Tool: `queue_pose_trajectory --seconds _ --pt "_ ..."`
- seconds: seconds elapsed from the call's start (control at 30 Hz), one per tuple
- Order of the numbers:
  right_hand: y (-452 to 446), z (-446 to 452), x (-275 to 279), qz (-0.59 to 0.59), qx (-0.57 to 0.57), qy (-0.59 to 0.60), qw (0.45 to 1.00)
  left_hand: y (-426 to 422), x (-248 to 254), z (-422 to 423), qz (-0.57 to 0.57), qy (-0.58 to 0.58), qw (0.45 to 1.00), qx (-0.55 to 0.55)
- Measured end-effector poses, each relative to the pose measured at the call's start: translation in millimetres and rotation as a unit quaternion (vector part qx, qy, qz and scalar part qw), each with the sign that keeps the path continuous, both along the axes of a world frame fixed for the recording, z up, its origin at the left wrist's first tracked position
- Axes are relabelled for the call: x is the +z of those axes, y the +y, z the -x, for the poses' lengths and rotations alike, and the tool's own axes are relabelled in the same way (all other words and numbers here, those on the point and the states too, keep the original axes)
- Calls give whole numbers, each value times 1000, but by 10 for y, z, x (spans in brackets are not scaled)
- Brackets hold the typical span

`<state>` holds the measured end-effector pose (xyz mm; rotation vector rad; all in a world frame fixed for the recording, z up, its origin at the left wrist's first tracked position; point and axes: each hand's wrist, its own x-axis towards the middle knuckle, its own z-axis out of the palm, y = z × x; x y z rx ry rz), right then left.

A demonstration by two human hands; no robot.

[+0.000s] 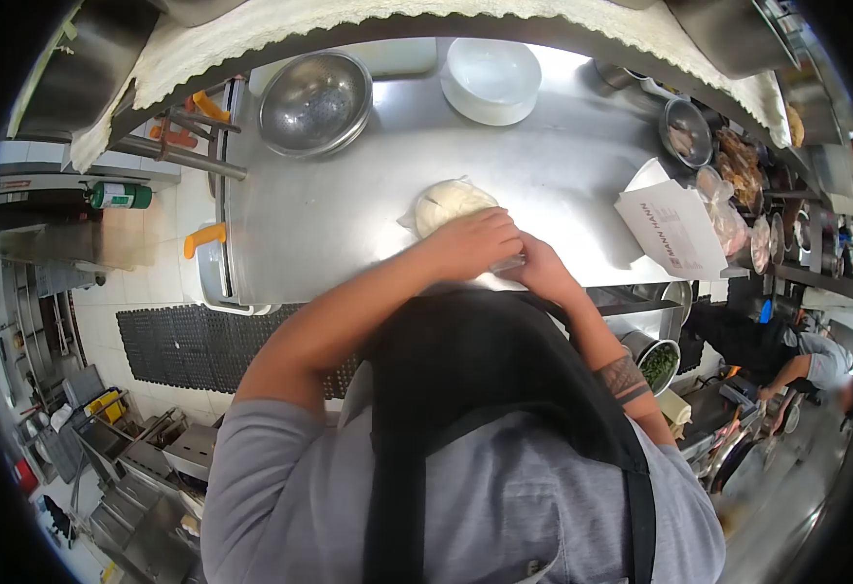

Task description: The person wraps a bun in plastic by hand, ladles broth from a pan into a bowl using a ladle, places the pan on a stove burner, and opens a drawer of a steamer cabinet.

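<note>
A clear plastic bag with a pale, rounded mass inside lies on the steel table, close to its front edge. My left hand reaches across from the left, its fingers bent together over the near right end of the bag. Meeting it there, my right hand is closed on the gathered plastic, a bit of which shows below the fingers. The fingertips of both hands are partly hidden.
Steel bowls stand at the back left, white bowls at the back centre. On the right are a printed white paper bag, a small metal bowl and bagged food. Another person works at the far right.
</note>
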<state>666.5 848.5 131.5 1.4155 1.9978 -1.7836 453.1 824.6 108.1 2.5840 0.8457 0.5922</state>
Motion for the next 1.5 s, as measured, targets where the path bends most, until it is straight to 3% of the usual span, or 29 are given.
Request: queue_pose_trajectory --seconds 0.03,0.1,0.13,0.17,0.2,0.23,0.27,0.3,0.37,0.4,0.47,0.5,0.57,0.6,0.63,0.67,0.7,0.77,0.83,0.9,1.03,1.13,1.2,1.23,1.3,1.33,1.4,1.43,1.5 --pt "0 -63 -35 2 2 0 1000 -111 191 90 26 -72 996 53" --pt "-11 -188 -88 89 -151 171 969 -446 263 223 52 -143 982 109" --pt "34 -205 -136 84 -196 202 956 -663 107 278 71 -143 935 316" --pt "114 -220 -303 46 -200 231 951 -791 17 322 87 -137 846 508" --pt "188 -128 -201 59 -203 221 952 -822 20 358 90 -135 847 507" --pt "251 -9 -102 71 -205 209 953 -841 16 378 327 -260 714 561" --pt "307 122 -143 72 -203 208 954 -843 11 386 533 -362 516 565" --pt "364 269 -192 67 -167 180 967 -796 -46 375 532 -365 514 565" --pt "365 420 -204 61 -127 150 979 -668 -145 346 414 -269 703 512" --pt "367 467 -179 -15 -79 121 989 -652 -145 365 413 -273 702 513" --pt "354 472 -165 -91 -29 86 992 -639 -143 390 226 -195 796 527" --pt "306 444 -182 -58 -72 87 992 -644 -181 392 228 -199 793 528" --pt "182 419 -166 -26 -111 88 990 -659 -257 414 301 -282 727 548" --pt "93 434 -123 27 -188 112 975 -659 -179 414 300 -284 726 549" --pt "-7 441 -92 82 -264 133 952 -687 -99 397 434 -317 642 546" --pt "-116 438 -139 47 -300 109 947 -719 -38 372 557 -342 542 528" --pt "-201 381 -214 46 -300 107 947 -763 -103 339 559 -344 541 526" --pt "-361 270 -332 -189 -223 99 951 -845 -292 273 748 -463 363 308" --pt "-455 259 -81 -193 -196 80 958 -785 -182 145 783 -448 329 279" --pt "-541 141 -60 -217 -55 112 968 -785 -180 -3 761 -587 240 135" --pt "-669 99 -169 -269 34 128 954 -749 -510 -219 738 -634 216 83" --pt "-716 43 -213 -260 -13 151 954 -785 -547 -263 730 -613 236 188" --pt "-725 11 -361 -228 -222 112 941 -834 -771 -225 726 -594 291 187" --pt "-709 32 -357 -226 -226 116 941 -839 -806 -203 728 -590 293 191" --pt "-572 242 -72 19 -223 45 974 -775 -683 -159 741 -449 397 304" --pt "-554 270 -215 53 -181 49 981 -749 -603 -142 741 -444 402 305" --pt "-518 481 -133 114 -190 89 971 -718 -434 -116 687 -344 537 349" --pt "-503 540 -105 176 -192 123 958 -726 -379 -82 688 -338 540 348" --pt "-461 540 -254 207 -221 141 943 -781 -283 42 745 -439 403 299"
